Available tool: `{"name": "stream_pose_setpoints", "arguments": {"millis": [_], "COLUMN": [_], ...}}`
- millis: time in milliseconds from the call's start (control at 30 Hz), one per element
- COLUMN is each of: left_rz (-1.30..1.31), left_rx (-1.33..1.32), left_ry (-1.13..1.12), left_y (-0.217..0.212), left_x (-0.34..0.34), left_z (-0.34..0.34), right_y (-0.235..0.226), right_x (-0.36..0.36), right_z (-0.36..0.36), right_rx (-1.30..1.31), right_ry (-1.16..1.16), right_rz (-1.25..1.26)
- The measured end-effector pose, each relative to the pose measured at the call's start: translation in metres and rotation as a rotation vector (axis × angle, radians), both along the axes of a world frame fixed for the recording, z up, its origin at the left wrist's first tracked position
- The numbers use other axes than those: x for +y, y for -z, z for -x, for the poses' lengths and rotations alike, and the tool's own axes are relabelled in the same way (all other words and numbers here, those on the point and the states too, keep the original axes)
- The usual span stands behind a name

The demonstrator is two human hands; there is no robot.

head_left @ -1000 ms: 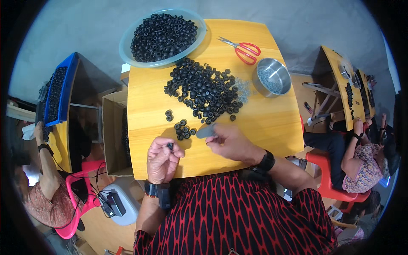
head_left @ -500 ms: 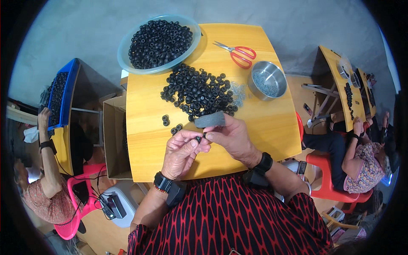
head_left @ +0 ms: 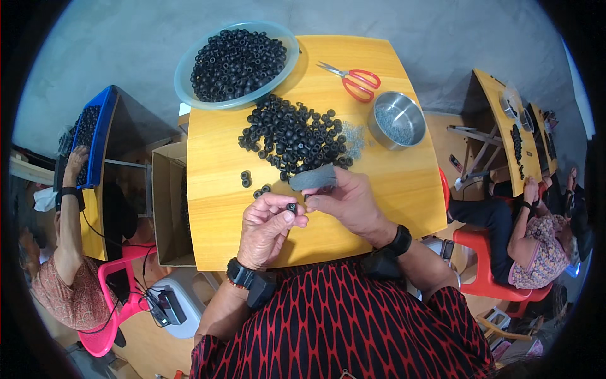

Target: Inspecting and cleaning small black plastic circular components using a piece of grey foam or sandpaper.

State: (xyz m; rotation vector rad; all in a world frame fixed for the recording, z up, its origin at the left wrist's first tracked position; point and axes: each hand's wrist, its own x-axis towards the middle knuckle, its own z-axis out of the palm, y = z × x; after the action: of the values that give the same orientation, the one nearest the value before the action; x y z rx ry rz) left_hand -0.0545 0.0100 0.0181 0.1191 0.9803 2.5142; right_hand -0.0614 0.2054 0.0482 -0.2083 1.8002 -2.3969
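Over the near part of the yellow table (head_left: 391, 202), my left hand (head_left: 264, 234) pinches a small black round part (head_left: 291, 207) between thumb and fingers, its hollow end facing up. Close beside it, my right hand (head_left: 352, 205) is closed on a grey, soft-looking curved piece (head_left: 313, 177); the fingertips hide what else it may grip. Beyond both hands lies a heap of black round parts (head_left: 287, 136), many with a hole. Next to the heap are tiny pale pieces (head_left: 353, 140). A few black parts (head_left: 245, 179) lie apart, left of the heap.
A clear basin (head_left: 183, 82) full of black parts stands at the far left. Red-handled scissors (head_left: 358, 83) and a steel bowl (head_left: 413, 120) of tiny pale pieces are at the right. A cardboard box (head_left: 172, 208) stands left of the table. People work at tables on both sides.
My left hand has drawn slightly left, and the black part's hollow end shows more. My right hand has barely shifted. The left co-worker's hand has moved over the blue tray.
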Motion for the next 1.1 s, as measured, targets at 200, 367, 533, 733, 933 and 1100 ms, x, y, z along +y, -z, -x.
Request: {"name": "stream_pose_setpoints", "arguments": {"millis": [200, 367, 533, 733, 933, 1100], "left_rz": [-0.011, 0.023, 0.028, 0.100, 0.135, 0.160], "left_rx": [0.021, 0.057, 0.038, 0.050, 0.094, 0.078], "left_ry": [-0.031, -0.055, -0.072, -0.051, -0.051, -0.037], "left_y": [-0.004, -0.002, -0.003, -0.010, -0.013, -0.018], "left_x": [0.002, 0.002, 0.001, 0.005, 0.004, 0.003], "left_z": [0.003, 0.003, 0.002, 0.001, 0.001, 0.000], "right_y": [-0.007, -0.010, -0.007, -0.011, -0.017, -0.028], "right_x": [0.001, 0.002, 0.002, 0.007, 0.006, 0.004], "right_z": [0.001, 0.001, 0.002, 0.002, 0.001, -0.004], "right_rx": [-0.042, -0.114, -0.108, -0.080, -0.070, -0.029], "right_ry": [-0.029, -0.060, -0.054, -0.032, -0.059, -0.076], "right_rz": [0.040, 0.094, 0.097, -0.005, -0.022, -0.051]}}
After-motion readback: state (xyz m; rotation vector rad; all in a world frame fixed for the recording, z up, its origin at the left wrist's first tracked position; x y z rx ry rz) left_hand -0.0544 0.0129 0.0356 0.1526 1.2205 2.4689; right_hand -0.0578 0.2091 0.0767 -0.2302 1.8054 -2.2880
